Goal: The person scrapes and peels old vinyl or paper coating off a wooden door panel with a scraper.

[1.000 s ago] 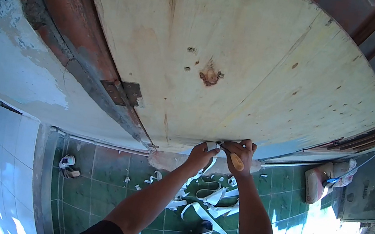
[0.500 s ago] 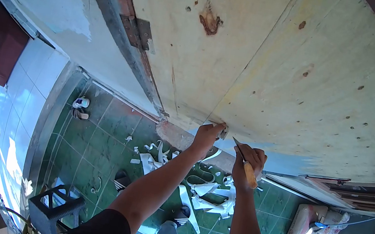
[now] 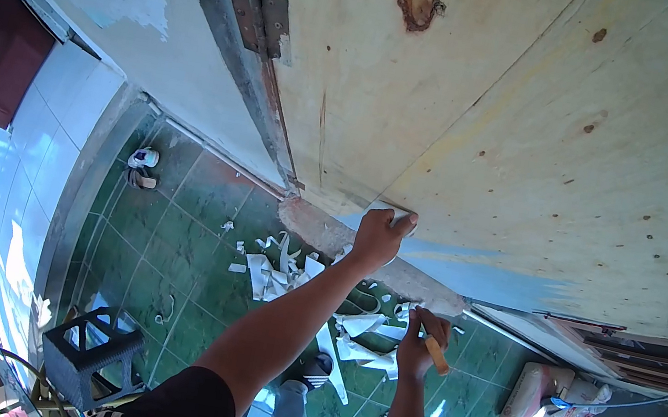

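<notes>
My left hand [image 3: 380, 239] is closed at the lower part of a bare plywood door [image 3: 531, 154], fingers curled round a small whitish piece [image 3: 388, 208] that is mostly hidden by the hand. Lower and to the right, my right hand [image 3: 424, 342] grips a knife by its wooden handle [image 3: 437, 355]. Its blade is hardly visible against the white scraps [image 3: 362, 352] behind it. A pale blue patch [image 3: 474, 273] runs along the door's bottom edge, right of my left hand.
White scraps and strips litter the green tiled floor [image 3: 190, 264] around my sandalled foot [image 3: 316, 370]. A dark plastic stool [image 3: 89, 353] stands lower left. Shoes [image 3: 142, 168] lie by the wall. A sack [image 3: 535, 394] rests at the right. A rusty hinge [image 3: 258, 21] joins door and frame.
My right hand with the knife has dropped away from the door. My left hand has turned and shifted slightly, showing more of the whitish piece. The view has shifted.
</notes>
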`<state>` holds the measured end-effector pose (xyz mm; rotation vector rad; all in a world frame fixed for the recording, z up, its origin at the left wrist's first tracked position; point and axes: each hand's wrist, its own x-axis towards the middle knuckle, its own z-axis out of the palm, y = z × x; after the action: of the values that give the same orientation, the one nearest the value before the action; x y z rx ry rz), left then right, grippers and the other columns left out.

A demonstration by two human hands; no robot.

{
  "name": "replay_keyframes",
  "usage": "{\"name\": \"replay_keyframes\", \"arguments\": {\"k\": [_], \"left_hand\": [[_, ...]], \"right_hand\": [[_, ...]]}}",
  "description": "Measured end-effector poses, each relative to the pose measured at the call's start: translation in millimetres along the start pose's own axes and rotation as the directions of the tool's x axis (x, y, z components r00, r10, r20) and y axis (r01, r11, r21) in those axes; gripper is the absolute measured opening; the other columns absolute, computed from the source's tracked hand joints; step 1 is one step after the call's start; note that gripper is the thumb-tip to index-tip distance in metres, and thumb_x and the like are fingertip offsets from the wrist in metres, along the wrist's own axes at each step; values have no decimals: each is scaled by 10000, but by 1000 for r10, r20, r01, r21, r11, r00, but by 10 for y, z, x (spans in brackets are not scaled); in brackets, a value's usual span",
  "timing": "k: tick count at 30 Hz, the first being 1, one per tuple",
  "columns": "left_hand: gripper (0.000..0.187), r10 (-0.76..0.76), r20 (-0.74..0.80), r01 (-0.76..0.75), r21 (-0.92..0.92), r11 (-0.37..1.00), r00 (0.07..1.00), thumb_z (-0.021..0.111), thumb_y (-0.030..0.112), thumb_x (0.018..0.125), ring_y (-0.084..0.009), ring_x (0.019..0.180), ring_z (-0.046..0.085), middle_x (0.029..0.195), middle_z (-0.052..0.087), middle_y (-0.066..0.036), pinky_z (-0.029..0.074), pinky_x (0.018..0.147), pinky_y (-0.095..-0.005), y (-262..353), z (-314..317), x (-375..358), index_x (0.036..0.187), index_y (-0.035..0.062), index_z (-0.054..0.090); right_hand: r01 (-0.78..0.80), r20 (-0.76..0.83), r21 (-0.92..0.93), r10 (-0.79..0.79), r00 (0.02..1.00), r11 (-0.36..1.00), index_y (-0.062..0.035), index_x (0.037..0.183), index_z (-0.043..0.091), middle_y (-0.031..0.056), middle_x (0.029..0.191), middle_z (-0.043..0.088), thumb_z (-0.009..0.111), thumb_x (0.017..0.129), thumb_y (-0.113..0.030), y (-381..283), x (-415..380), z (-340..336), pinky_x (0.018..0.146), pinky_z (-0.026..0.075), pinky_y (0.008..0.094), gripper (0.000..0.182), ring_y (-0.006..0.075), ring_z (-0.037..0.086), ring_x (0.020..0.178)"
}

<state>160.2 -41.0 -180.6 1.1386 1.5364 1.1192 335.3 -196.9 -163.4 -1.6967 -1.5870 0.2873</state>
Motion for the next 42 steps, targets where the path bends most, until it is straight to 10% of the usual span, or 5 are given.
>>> {"name": "replay_keyframes", "arguments": {"k": [17,27,29,33,42], "left_hand": [[292,94,289,-197,352,915,953,630,285,1005,-442,771,685,791,695,-234,514,703,-549,-946,-294,-781,909,13,672],[472,-209,339,90,335,938,917,643,307,991,-427,1042,686,1121,704,-267,535,896,-504,-2098,-860,-2225,1332,-16,604],[562,-189,269,85,356,931,944,659,352,988,-421,1132,661,1224,675,-275,522,968,-488,-1709,-802,-1738,1393,-26,565],[703,138,-7,-130,303,944,990,717,455,938,-421,1289,573,1381,595,-274,479,1072,-471,-876,-607,-787,1389,-57,545],[782,-128,162,61,362,930,978,799,660,774,-374,1109,649,1160,701,-230,509,954,-446,80,-413,-28,1113,-38,707]], "right_hand": [[-186,157,45,177,972,982,-37,930,773,86,926,771,802,851,-37,-443,-1161,172,794,531,404,85,259,692,861],[679,-64,-373,-748,661,632,-57,1305,604,192,1113,655,460,1101,-192,-1330,1525,-1343,820,525,463,284,309,642,1003],[582,-230,-687,-890,394,435,-30,1343,562,222,1255,605,397,1124,-234,-1531,2099,-2015,910,527,518,342,386,626,1107],[-151,-172,-982,-854,491,111,4,1257,556,221,1247,634,601,964,-12,-1062,3183,-3911,878,587,450,296,368,686,1065],[139,-642,-572,-547,536,808,40,1357,583,224,1294,664,420,1105,-450,-1804,3478,-2666,993,511,427,575,353,654,1173]]}}
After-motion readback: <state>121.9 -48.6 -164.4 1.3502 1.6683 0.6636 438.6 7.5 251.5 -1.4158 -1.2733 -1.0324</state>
